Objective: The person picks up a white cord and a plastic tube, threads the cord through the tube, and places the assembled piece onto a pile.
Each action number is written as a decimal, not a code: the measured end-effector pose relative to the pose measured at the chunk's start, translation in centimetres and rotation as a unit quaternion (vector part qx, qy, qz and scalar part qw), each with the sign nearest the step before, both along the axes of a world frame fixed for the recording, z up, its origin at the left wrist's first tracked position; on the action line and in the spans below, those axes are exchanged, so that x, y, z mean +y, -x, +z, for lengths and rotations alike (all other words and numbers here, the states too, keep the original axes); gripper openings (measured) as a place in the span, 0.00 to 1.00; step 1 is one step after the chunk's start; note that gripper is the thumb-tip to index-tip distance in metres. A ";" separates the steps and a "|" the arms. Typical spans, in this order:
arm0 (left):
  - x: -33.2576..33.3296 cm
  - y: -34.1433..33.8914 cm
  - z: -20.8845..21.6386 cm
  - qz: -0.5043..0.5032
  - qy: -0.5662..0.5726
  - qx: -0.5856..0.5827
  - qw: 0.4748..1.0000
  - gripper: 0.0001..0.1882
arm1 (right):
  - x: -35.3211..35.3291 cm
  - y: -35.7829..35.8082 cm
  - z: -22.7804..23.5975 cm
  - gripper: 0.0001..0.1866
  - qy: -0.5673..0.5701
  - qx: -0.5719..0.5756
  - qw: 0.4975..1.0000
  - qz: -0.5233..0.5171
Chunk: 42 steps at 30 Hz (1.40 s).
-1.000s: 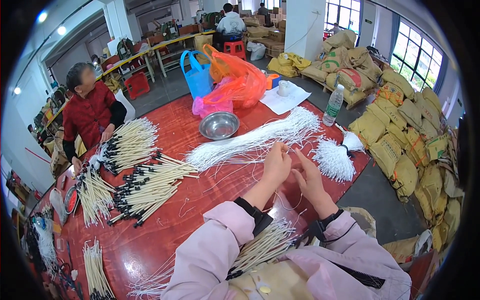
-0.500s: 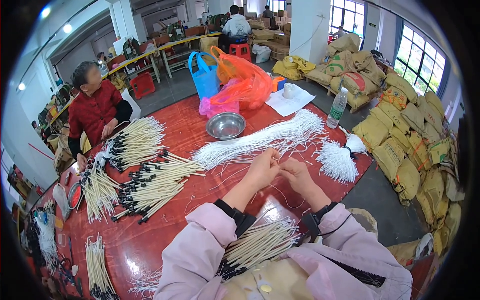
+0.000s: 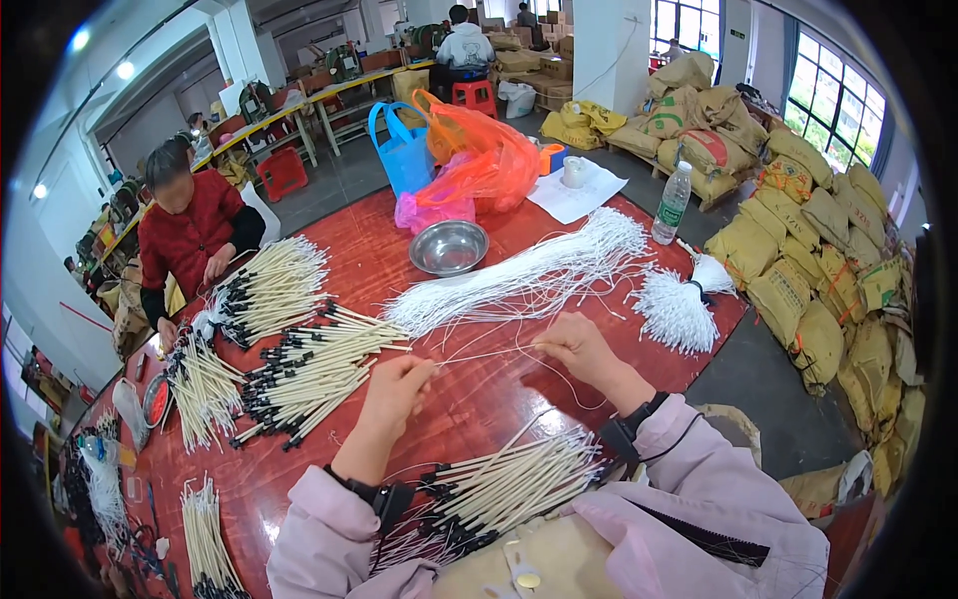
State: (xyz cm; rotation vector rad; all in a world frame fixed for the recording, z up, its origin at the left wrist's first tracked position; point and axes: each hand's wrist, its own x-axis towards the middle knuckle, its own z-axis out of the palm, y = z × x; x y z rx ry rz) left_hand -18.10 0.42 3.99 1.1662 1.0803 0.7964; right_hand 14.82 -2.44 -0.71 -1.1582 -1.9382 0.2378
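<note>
A thin white cord (image 3: 486,354) is stretched between my two hands above the red table (image 3: 344,464). My left hand (image 3: 397,391) pinches it at one end of the taut stretch. My right hand (image 3: 582,349) pinches it at the other, with a loose loop hanging below. Just beyond lies a long bundle of white cords (image 3: 539,268). Close to my body rests a pile of pale sticks with black ends (image 3: 514,484). Further pale sticks with black ends (image 3: 314,374) lie in heaps to the left. A shorter white cord bundle (image 3: 677,314), tied with a dark band, sits at the right.
A metal bowl (image 3: 449,248), orange plastic bag (image 3: 489,150), blue bag (image 3: 404,160) and water bottle (image 3: 672,205) stand toward the table's far side. At the left, a person in red (image 3: 190,225) handles sticks. Stacked sacks (image 3: 798,260) line the right.
My hands were close together and have moved apart, the left one toward me and leftward, drawing the cord straight. The person in red has lowered their head.
</note>
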 end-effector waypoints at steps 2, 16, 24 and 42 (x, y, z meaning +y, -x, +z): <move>-1.2 1.7 -0.7 0.034 0.012 -0.019 0.999 0.09 | -0.1 1.4 0.3 0.04 0.005 -0.005 1.000 0.022; -7.2 12.8 -5.1 0.158 0.018 0.173 0.972 0.06 | 2.5 0.8 1.8 0.07 -0.068 -0.164 0.980 0.090; -9.6 16.1 -9.6 0.139 -0.056 0.292 0.945 0.06 | 1.5 4.8 0.2 0.25 -0.019 -0.222 0.971 0.083; -10.2 16.0 -7.9 0.125 -0.146 0.405 0.894 0.10 | -1.1 4.6 -0.8 0.37 0.086 -0.302 0.948 0.047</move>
